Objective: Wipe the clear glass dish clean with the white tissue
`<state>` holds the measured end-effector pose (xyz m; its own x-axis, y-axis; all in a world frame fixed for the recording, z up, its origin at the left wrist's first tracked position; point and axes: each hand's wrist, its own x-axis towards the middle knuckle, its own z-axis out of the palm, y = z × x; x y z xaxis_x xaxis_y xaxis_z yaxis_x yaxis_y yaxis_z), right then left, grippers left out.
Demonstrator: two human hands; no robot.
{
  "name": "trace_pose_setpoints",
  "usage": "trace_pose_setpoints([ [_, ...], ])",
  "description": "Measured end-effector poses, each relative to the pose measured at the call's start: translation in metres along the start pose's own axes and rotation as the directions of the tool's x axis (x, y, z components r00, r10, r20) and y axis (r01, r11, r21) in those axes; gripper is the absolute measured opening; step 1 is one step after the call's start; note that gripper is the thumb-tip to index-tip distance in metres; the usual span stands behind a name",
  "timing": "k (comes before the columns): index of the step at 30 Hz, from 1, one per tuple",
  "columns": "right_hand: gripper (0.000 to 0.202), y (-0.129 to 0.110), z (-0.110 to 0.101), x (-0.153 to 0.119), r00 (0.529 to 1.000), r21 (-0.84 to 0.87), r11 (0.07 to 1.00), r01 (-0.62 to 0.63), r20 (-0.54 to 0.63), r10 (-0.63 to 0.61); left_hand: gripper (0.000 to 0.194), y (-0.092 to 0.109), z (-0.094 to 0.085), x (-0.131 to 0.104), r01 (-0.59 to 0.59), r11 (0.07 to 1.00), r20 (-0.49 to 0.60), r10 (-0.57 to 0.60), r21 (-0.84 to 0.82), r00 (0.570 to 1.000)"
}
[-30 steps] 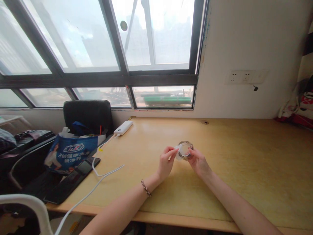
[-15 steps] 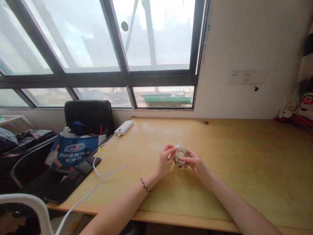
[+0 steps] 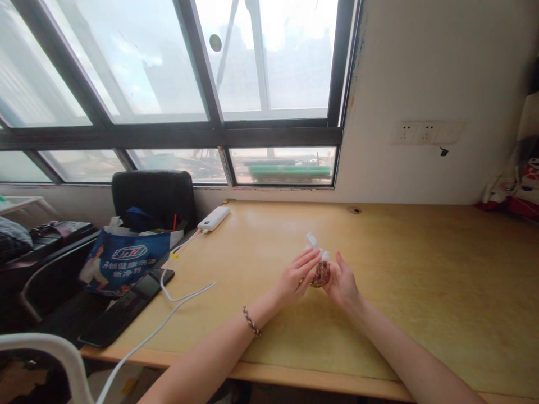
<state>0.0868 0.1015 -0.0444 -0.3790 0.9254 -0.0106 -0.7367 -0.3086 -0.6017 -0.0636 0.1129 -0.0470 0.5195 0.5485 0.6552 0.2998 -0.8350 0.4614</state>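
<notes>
Over the middle of the table, a small round see-through glass piece point(image 3: 322, 274) with brownish, patterned sides is held between both palms. My right hand point(image 3: 341, 282) cups it from the right, thumb raised. My left hand point(image 3: 298, 276) lies over its left side with the fingers stretched together, pressing a crumpled white tissue point(image 3: 311, 241) against it. Tissue sticks out above the fingers and the top of the glass. Much of the glass is hidden by my left fingers. A braided bracelet point(image 3: 251, 321) circles my left wrist.
A white power bank point(image 3: 214, 219) lies at the table's back left, with a white cable point(image 3: 185, 298) trailing over the left edge. Beyond that edge are a blue shopping bag point(image 3: 126, 261) and a black chair point(image 3: 154, 193). Wall sockets point(image 3: 416, 132) are behind, on the right.
The glass piece has turned from showing its round opening to showing its side. My left fingers have straightened and spread the tissue over it; my right hand has opened into a cup around it.
</notes>
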Motion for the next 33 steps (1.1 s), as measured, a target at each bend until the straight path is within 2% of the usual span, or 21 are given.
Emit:
trace_pose_setpoints([
  [3, 0.046, -0.003, -0.001, 0.000, 1.000, 0.037, 0.999, 0.008, -0.018, -0.007, 0.041, 0.003, 0.001, 0.000, -0.078, 0.996, 0.075, 0.075, 0.041, 0.994],
  [7, 0.045, -0.010, -0.004, 0.000, 0.994, 0.071, 0.997, 0.039, -0.102, -0.032, 0.041, 0.009, 0.002, 0.001, -0.172, 0.982, 0.152, 0.158, 0.083, 0.976],
  [12, 0.048, -0.019, -0.007, 0.001, 0.985, 0.084, 0.994, 0.065, -0.166, -0.050, 0.042, 0.012, 0.001, 0.001, -0.229, 0.961, 0.194, 0.197, 0.156, 0.961],
  [15, 0.047, -0.022, -0.011, 0.003, 0.978, 0.118, 0.988, 0.099, -0.197, -0.074, 0.043, 0.011, 0.000, 0.002, -0.227, 0.955, 0.170, 0.196, 0.190, 0.966],
  [19, 0.039, -0.023, -0.021, 0.009, 0.953, 0.166, 0.969, 0.182, -0.274, -0.132, 0.042, 0.010, 0.001, 0.001, -0.144, 0.974, 0.070, 0.133, 0.178, 0.989],
  [23, 0.027, -0.021, -0.029, 0.013, 0.938, 0.115, 0.969, 0.217, -0.300, -0.174, 0.041, 0.009, 0.004, -0.001, 0.003, 0.999, -0.011, -0.003, 0.049, 1.000],
  [29, 0.021, -0.012, -0.027, 0.012, 0.962, -0.034, 0.986, 0.164, -0.216, -0.168, 0.039, 0.002, 0.006, -0.002, 0.168, 0.979, -0.074, -0.177, -0.119, 0.981],
  [33, 0.020, -0.005, -0.021, 0.010, 0.968, -0.016, 0.993, 0.121, -0.219, -0.121, 0.037, -0.005, 0.007, -0.001, 0.218, 0.959, -0.112, -0.240, -0.179, 0.964],
])
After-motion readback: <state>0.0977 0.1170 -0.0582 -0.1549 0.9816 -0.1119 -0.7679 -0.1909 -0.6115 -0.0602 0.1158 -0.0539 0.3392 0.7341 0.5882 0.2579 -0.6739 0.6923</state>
